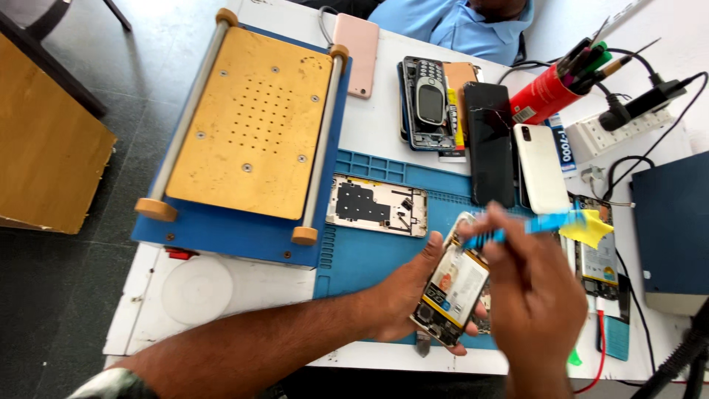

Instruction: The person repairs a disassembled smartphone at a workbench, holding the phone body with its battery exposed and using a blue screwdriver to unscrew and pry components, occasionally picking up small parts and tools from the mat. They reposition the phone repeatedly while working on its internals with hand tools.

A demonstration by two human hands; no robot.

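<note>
Bright, even light, soft shadows; wide-angle edges bend, moving right hand (535, 295) blurred.

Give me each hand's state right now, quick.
Left hand: closed around an opened phone, back cover off.
Right hand: closed on a blue tool, tip over the phone.

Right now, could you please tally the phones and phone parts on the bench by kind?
Opened phone in left hand: 1
Intact smartphones: 3
Keypad phones: 1
Bare back frames: 1
Other opened phones: 1
Total: 7
</note>
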